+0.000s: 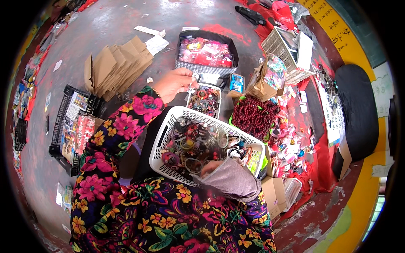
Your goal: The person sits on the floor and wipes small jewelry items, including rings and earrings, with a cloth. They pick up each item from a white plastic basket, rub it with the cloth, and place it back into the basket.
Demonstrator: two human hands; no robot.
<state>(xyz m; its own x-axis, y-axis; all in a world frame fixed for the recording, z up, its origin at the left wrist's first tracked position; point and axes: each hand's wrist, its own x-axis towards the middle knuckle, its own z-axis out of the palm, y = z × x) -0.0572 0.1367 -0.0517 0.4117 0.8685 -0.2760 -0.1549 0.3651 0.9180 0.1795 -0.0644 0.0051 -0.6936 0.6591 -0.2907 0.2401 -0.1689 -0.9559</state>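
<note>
My left hand [174, 84] reaches out over the near edge of the patterned box, its thumb and fingers pinched on something small that I cannot make out. Just below its fingertips stands a small white basket [220, 98] of dark hair ties. A larger white plastic basket [157, 155] lies close to my body, filled with a tangle of hair ties and bands [192, 139] in many colours. Into its near side dips my right hand [209, 168], mostly covered by a greyish-mauve cuff, so its fingers are hidden among the bands.
A patterned box [206, 69] holds pink packets. Dark red beads [255, 116] fill a green-rimmed container on the right, near an open carton [263, 86] and a cream crate [280, 55]. Folded cardboard [118, 65] and a black crate [69, 97] stand left.
</note>
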